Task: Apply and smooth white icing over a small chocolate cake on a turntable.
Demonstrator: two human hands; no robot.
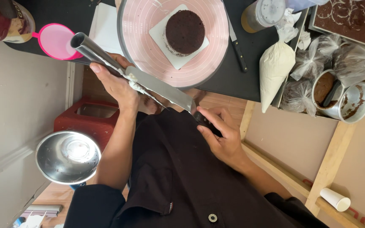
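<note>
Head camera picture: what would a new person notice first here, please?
Most striking is the small dark round cake on a white square board, in the middle of the pink turntable at the top. Just below it, the left hand grips a metal tube against a long metal spatula smeared with white cream, while the right hand holds the spatula's dark handle. A filled white piping bag lies to the right.

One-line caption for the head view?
Left hand holds a metal tube; right hand wipes a cream-smeared steel spatula blade near a round chocolate cake.

steel spatula (161, 88), cream-smeared, slanting, held
</note>
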